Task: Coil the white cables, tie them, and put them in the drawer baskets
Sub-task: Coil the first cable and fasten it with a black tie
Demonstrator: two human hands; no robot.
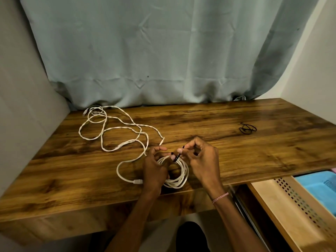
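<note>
Lying near the table's (254, 151) front edge, the coiled white cable (179, 176) sits between both hands, the left hand (154, 168) gripping its left side while the right hand (201, 160) pinches a black tie (179, 154) over its top.

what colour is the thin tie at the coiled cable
Black. The tie stands out against the white coil; the head view shows it best.

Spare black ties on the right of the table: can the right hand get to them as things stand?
Probably yes. Only bare table lies between the right hand and the spare black ties. But that hand is pinching the tie at the coiled cable, so it must let go first.
</note>
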